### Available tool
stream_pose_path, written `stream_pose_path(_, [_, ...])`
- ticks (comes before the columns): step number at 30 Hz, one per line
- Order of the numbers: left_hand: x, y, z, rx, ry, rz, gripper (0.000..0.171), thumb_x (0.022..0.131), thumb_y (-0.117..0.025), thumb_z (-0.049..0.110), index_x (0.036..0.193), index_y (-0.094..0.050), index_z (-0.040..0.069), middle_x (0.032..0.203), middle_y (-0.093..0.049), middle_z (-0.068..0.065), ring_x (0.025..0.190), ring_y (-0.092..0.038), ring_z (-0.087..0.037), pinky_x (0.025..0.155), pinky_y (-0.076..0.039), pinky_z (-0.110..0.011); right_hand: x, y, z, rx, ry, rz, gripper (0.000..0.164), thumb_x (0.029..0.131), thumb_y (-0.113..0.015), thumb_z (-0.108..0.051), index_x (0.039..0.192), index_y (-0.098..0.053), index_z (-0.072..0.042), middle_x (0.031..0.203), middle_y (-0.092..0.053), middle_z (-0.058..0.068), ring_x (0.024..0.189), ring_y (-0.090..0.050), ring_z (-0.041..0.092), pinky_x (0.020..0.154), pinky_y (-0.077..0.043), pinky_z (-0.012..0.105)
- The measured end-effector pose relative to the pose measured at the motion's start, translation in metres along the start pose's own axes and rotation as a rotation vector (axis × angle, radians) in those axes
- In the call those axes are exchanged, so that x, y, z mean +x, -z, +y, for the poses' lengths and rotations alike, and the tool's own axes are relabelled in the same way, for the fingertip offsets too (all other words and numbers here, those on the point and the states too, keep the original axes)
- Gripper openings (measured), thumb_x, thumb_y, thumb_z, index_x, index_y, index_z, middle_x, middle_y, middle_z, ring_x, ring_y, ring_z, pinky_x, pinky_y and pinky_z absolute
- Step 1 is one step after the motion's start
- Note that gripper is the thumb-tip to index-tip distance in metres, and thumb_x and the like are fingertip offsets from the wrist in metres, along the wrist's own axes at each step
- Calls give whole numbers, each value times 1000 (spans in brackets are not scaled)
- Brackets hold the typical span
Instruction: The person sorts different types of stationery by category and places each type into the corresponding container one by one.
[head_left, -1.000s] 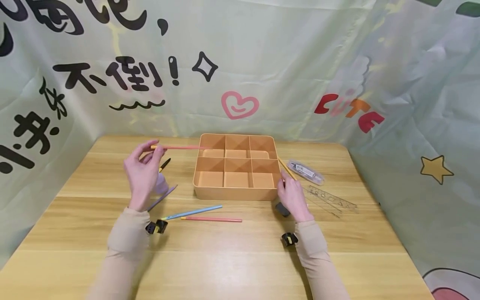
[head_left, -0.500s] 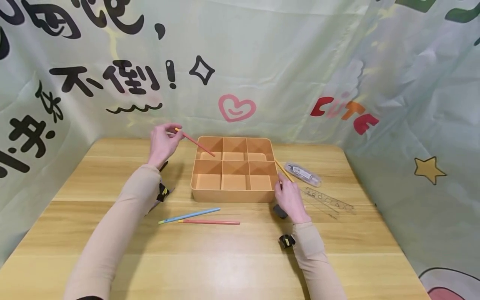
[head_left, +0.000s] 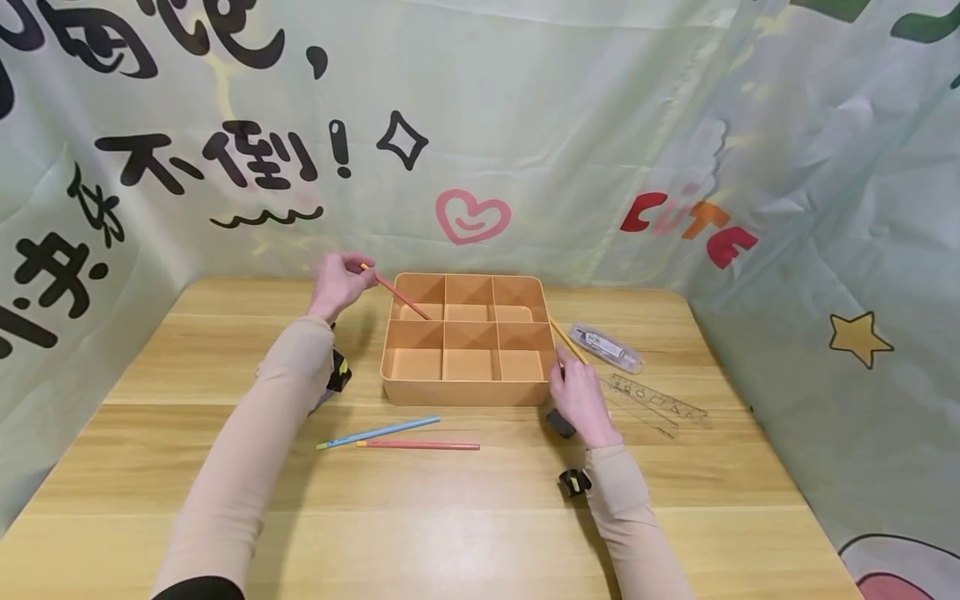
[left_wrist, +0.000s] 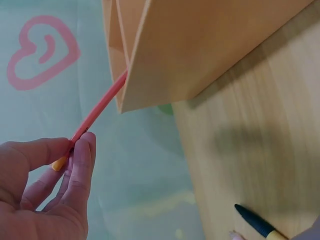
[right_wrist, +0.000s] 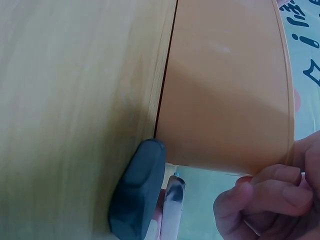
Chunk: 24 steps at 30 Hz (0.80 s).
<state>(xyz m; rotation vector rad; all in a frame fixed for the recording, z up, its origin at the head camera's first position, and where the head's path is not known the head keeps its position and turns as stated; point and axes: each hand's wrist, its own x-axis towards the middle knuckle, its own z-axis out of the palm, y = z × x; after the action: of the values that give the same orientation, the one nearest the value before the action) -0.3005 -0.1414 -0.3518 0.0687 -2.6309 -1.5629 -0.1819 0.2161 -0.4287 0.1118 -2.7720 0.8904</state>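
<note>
In the head view a tan box point(head_left: 465, 392) with several compartments stands near the back of the table. My left hand point(head_left: 341, 285) pinches a red pencil point(head_left: 401, 296) near its yellow end, beside the box's back left corner. The pencil's far end slants down into the back left compartment; in the left wrist view the box wall point(left_wrist: 165, 60) hides that end. At the box's front right corner my right hand point(head_left: 581, 396) holds the rim, its fingers point(right_wrist: 272, 187) curled in the right wrist view. A yellow pencil point(head_left: 568, 340) lies just beyond that hand.
In front of the box lie a blue pencil point(head_left: 378, 432) and another red pencil point(head_left: 420, 445). A dark block point(head_left: 560, 422) is near the right hand. To the right are a clear case point(head_left: 606, 347) and transparent rulers point(head_left: 660, 396). A black-tipped pen point(left_wrist: 255, 220) lies at left.
My left hand has moved right and back with the red pencil, which has gone from level to slanting down into the back left compartment. The right hand has stayed at the box corner.
</note>
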Motion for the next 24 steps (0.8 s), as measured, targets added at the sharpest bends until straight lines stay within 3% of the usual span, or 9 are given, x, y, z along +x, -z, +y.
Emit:
stream_pose_path(3, [0, -2, -4, 19, -1, -20, 28, 95, -62, 10, 119, -69, -3, 104, -71, -18, 68, -69, -2, 66, -50, -17, -1, 0, 0, 7, -1, -1, 44, 99, -46, -5, 138, -51, 16, 61, -57, 17, 47, -42, 15, 46, -36, 31])
stream_pose_path(6, [-3, 1, -6, 54, -18, -55, 37, 96, -62, 14, 128, -64, -4, 119, -68, -26, 93, -74, -22, 79, -54, -26, 0, 0, 0, 4, 1, -3, 44, 99, -46, -5, 138, -51, 16, 62, -57, 16, 48, -41, 15, 46, -36, 30])
stream_pose_path(10, [-15, 14, -4, 51, -62, -94, 51, 99, -61, 21, 142, -51, -4, 135, -58, -32, 124, -60, -44, 101, -53, -48, 0, 1, 0, 4, -3, -9, 44, 99, -46, -6, 138, -50, 15, 61, -55, 15, 47, -39, 15, 46, -35, 30])
stream_pose_path(13, [-38, 22, 2, -26, -113, -86, 52, 100, -61, 24, 144, -50, -1, 140, -57, -28, 129, -57, -45, 109, -49, -52, 1, 1, -1, -3, 2, 3, 44, 99, -46, -5, 137, -51, 16, 62, -56, 18, 47, -39, 16, 47, -36, 32])
stream_pose_path(17, [-82, 25, 6, -74, -244, -93, 42, 98, -66, 17, 136, -58, -1, 132, -64, -23, 121, -64, -38, 107, -52, -42, 0, 2, -1, -5, 0, -3, 44, 98, -45, -5, 136, -51, 17, 62, -57, 20, 47, -40, 17, 47, -37, 33])
stream_pose_path(21, [-118, 20, -9, 81, -426, -129, 30, 94, -70, 7, 121, -67, -3, 113, -73, -19, 103, -72, -30, 93, -59, -36, 1, 2, -1, 2, -13, -21, 45, 99, -44, -6, 138, -50, 16, 60, -53, 15, 47, -38, 16, 46, -35, 31])
stream_pose_path(24, [-136, 15, -25, 218, -504, -190, 22, 90, -72, 3, 112, -72, 0, 100, -77, -11, 91, -72, -22, 86, -60, -38, 2, 0, -1, -6, -14, -21, 45, 100, -44, -6, 139, -50, 15, 60, -51, 13, 47, -38, 16, 47, -34, 31])
